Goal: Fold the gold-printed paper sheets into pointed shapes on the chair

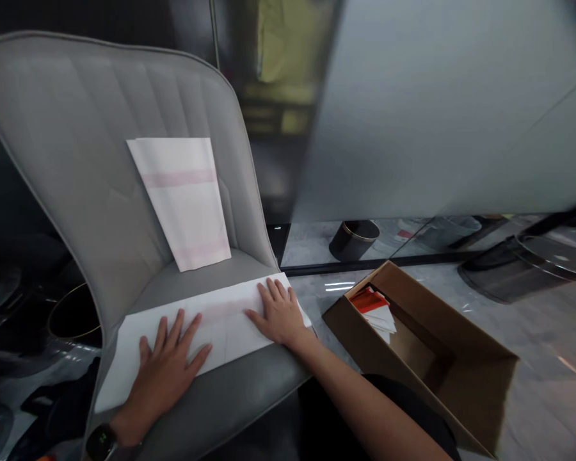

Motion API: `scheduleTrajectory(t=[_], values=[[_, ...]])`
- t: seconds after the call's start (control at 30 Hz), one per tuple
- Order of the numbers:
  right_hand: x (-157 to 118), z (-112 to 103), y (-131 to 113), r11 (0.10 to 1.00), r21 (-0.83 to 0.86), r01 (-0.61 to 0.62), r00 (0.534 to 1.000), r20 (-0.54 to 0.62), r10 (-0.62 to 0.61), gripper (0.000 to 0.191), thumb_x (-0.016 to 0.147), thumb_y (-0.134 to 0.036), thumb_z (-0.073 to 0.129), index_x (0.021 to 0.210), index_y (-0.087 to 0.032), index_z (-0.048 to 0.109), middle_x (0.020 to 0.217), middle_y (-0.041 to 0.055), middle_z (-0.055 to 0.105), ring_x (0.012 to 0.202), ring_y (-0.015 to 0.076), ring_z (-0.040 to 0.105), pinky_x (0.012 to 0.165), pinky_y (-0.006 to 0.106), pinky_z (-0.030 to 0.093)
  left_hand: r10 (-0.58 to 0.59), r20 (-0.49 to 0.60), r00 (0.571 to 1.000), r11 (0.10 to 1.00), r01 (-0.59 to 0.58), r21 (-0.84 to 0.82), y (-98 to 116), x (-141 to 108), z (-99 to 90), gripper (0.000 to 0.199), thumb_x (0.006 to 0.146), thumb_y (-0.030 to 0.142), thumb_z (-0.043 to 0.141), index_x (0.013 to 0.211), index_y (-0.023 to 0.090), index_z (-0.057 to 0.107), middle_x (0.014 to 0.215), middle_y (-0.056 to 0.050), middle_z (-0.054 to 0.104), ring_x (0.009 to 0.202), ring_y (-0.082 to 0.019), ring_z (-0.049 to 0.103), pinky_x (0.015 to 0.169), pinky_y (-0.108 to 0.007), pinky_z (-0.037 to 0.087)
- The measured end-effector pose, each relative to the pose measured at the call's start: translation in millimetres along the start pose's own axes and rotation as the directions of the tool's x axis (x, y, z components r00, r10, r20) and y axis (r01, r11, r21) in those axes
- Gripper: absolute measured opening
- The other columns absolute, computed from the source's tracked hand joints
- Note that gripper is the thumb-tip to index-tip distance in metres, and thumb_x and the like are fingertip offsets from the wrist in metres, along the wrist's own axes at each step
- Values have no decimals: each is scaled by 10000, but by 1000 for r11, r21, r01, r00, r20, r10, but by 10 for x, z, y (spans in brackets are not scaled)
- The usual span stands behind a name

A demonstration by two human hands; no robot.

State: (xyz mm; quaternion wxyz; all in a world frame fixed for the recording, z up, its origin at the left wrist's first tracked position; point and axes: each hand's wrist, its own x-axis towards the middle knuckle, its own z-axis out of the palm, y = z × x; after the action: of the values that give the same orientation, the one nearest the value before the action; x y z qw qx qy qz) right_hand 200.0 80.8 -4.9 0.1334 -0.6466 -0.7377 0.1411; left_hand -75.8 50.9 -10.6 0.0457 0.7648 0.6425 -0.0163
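Note:
A long folded white paper sheet (221,333) with a faint pink band lies across the seat of a grey padded chair (249,400). My left hand (168,365) rests flat on the sheet's left part, fingers spread. Near its right end, my right hand (278,310) presses down with the fingers apart. Both palms hide some of the paper beneath them. Leaning on the chair's backrest is a second folded white paper (187,211) with two pink stripes, touched by neither hand. A dark watch (102,442) is on my left wrist.
An open cardboard box (422,358) stands on the floor to the right, with white and orange-red papers (374,310) inside. Behind it are a frosted glass wall (413,128), a black bin (352,241) and a larger dark bin (518,269). Another round bin (74,314) sits left of the chair.

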Motion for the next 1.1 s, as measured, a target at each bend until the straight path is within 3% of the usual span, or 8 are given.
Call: scheduleTrajectory(t=[0.3, 0.63, 0.83, 0.97, 1.1], values=[[4, 110, 44, 997, 16, -75, 997, -11, 76, 923, 932, -794, 391, 1603, -162, 342, 1687, 233, 180, 1561, 445, 83, 1209, 684, 85, -15, 21, 1000, 1000, 15, 11, 25, -5, -29, 728, 948, 589, 383, 1606, 278, 347, 1713, -74, 156, 1557, -456, 113, 1152, -741, 168], [3, 102, 37, 994, -42, -104, 995, -10, 104, 906, 938, -790, 384, 1607, -182, 339, 1686, 235, 177, 1568, 408, 101, 1224, 627, 113, -34, 53, 998, 999, 32, 37, 89, -13, -76, 688, 994, 550, 404, 1619, 282, 298, 1719, -64, 113, 1566, -439, 74, 1171, -734, 154], [-137, 231, 64, 980, -158, -125, 991, 26, 130, 846, 978, -707, 402, 1625, -174, 288, 1695, 217, 171, 1567, 405, 119, 1211, 631, 159, -32, 109, 994, 997, 40, -71, 225, -201, -225, 672, 1013, 571, 447, 1614, 302, 315, 1719, -73, 122, 1571, -418, 39, 1203, -715, 88], [-159, 372, 112, 975, -208, -81, 997, -18, 79, 868, 956, -713, 413, 1619, -164, 301, 1687, 218, 212, 1557, 427, 144, 1194, 670, 168, -24, 122, 992, 991, 39, -128, 180, -282, -227, 711, 1002, 616, 459, 1621, 306, 294, 1723, -79, 100, 1571, -423, 24, 1203, -727, 57], [-146, 358, 83, 975, -222, -3, 1000, -30, -4, 871, 946, -738, 386, 1599, -164, 349, 1675, 220, 250, 1555, 428, 159, 1193, 679, 170, -17, 114, 993, 987, 35, -154, 152, -331, -219, 717, 997, 618, 476, 1616, 297, 308, 1723, -91, 111, 1569, -433, 21, 1199, -741, 49]])
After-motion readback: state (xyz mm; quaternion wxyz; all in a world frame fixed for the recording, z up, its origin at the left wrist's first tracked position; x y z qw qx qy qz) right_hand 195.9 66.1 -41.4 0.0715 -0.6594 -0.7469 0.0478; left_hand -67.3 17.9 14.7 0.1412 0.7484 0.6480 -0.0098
